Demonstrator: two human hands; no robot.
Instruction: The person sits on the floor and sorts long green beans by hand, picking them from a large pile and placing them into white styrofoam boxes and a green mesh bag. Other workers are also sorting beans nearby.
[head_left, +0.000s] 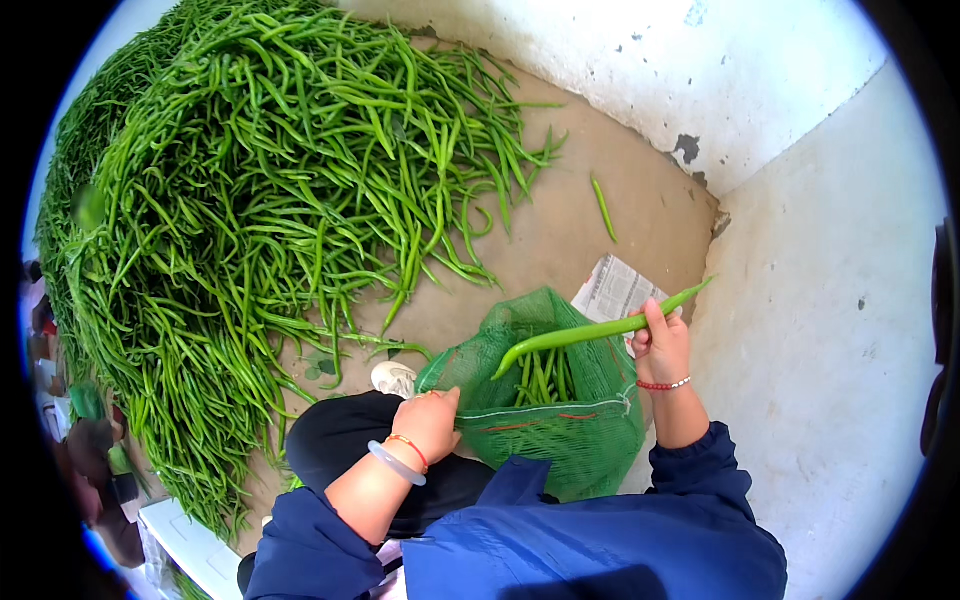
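Note:
A green mesh bag (555, 450) stands with its mouth open between my knees and the wall, several long green chili peppers (544, 379) inside it. My left hand (431, 424) is closed on the left side of the bag's rim. In my right hand (664, 345) is one long green chili pepper (577, 334), held near its right end and lying across above the bag's mouth. To the left, a large heap of long green chili peppers (285, 172) covers the floor.
A single pepper (603, 208) lies on the brown floor (555, 255) near the white walls (810, 300). A printed sheet of newspaper (616, 289) is partly behind the bag. A white foam box (195, 547) stands at lower left. Blurred people and things are at the far left edge.

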